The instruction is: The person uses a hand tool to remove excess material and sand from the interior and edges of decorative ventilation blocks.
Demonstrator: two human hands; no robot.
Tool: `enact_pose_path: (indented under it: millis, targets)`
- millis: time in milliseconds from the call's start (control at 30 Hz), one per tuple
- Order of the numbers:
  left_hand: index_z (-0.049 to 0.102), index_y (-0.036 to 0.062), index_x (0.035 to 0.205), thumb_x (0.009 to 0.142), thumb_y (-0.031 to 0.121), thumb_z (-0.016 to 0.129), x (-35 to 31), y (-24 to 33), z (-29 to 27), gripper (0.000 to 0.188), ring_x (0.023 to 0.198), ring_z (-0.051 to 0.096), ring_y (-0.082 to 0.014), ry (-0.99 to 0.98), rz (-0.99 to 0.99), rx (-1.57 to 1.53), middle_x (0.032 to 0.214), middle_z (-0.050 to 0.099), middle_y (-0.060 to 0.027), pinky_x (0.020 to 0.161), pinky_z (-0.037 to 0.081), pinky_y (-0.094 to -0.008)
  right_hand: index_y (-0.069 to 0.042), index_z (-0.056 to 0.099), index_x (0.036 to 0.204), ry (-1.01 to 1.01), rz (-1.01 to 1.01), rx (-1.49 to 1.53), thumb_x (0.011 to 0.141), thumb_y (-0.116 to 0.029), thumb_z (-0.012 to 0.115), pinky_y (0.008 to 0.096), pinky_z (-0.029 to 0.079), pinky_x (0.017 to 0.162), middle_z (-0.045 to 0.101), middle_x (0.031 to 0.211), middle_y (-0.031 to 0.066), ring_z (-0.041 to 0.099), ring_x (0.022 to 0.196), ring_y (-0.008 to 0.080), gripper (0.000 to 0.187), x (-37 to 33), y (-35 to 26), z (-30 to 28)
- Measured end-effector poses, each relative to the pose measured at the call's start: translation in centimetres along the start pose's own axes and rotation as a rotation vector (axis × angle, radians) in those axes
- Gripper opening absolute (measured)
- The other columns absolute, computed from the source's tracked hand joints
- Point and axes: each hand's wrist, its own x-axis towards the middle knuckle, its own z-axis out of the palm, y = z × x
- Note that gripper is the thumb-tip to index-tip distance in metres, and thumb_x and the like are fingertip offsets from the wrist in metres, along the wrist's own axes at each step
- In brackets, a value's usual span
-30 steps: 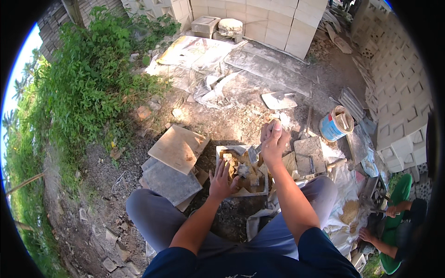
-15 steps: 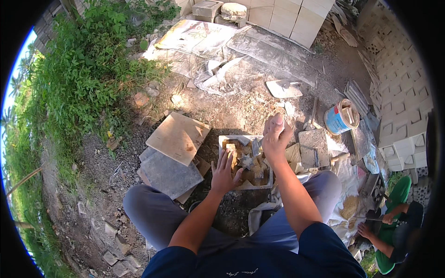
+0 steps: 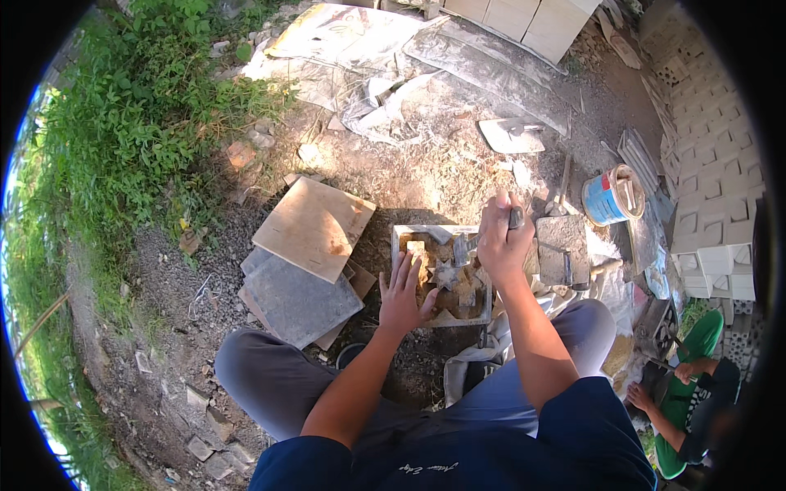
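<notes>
Between my knees lies a pale rectangular frame (image 3: pixel 487 304), like a mould, its inside stained yellow-brown. A grey star-shaped piece (image 3: pixel 447 276) sits in its middle, with several small blocks around it. My left hand (image 3: pixel 399 296) is laid over the frame's left side, fingers stretched out, the fingertips by a pale yellow block (image 3: pixel 416 246). Above the frame's right side, my right hand (image 3: pixel 502 245) is closed round a tool handle (image 3: pixel 516 218). Its rounded dark end shows beside the thumb; the tool's working end I cannot make out.
Flat boards (image 3: pixel 315 225) are stacked left of the frame. To the right are a dirty square slab (image 3: pixel 562 245) and a blue-and-white bucket (image 3: pixel 607 200). A trowel-like board (image 3: pixel 512 136) lies farther off. Another person (image 3: pixel 696 401) works at lower right, near stacked pale blocks (image 3: pixel 700 155).
My right hand has turned, so the handle's end now shows. My left hand stays spread over the frame's left side. The whole view has shifted slightly.
</notes>
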Motion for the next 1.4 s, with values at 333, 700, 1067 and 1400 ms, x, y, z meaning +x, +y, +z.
enact_pose_path:
  millis: [333, 700, 1067, 1400]
  targets:
    - [0.038, 0.01, 0.159, 0.097, 0.043, 0.065, -1.1, 0.4, -0.5, 0.075, 0.16, 0.021, -0.0325, -0.028, -0.017, -0.025, 0.169, 0.031, -0.0132, 0.12, 0.023, -0.0682, -0.004, 0.043, 0.077, -0.043, 0.112, 0.072, 0.112, -0.023, 0.05, 0.0282, 0.026, 0.05, 0.037, 0.061, -0.0041, 0.032, 0.059, 0.0045, 0.039, -1.1, -0.7, 0.3]
    - [0.037, 0.0109, 0.159, 0.095, 0.046, 0.066, -0.3, 0.6, -0.4, 0.079, 0.16, 0.021, -0.0301, -0.021, -0.021, -0.028, 0.169, 0.03, -0.0114, 0.118, 0.025, -0.0711, -0.004, 0.044, 0.076, -0.017, 0.045, -0.005, 0.112, -0.022, 0.048, 0.0293, 0.025, 0.048, 0.04, 0.059, -0.003, 0.032, 0.056, 0.0046, 0.041, -0.6, 0.5, -0.1]
    - [0.035, 0.01, 0.16, 0.097, 0.044, 0.065, -0.4, 0.3, -0.9, 0.078, 0.159, 0.023, -0.0345, -0.02, -0.008, 0.03, 0.168, 0.032, -0.0146, 0.118, 0.028, -0.0684, -0.008, 0.042, 0.076, -0.073, 0.128, 0.288, 0.111, -0.038, 0.051, 0.029, 0.026, 0.05, 0.035, 0.061, -0.0039, 0.031, 0.056, 0.007, 0.046, 0.2, -0.2, -1.6]
    - [0.04, 0.007, 0.156, 0.097, 0.044, 0.065, -1.1, 0.3, -0.1, 0.074, 0.158, 0.026, -0.0358, 0.009, 0.026, 0.046, 0.166, 0.035, -0.0159, 0.115, 0.029, -0.0721, -0.006, 0.04, 0.065, -0.006, -0.011, 0.65, 0.112, -0.039, 0.038, 0.0308, 0.025, 0.047, 0.034, 0.056, 0.0028, 0.029, 0.049, 0.0138, 0.058, 0.0, -5.8, -7.5]
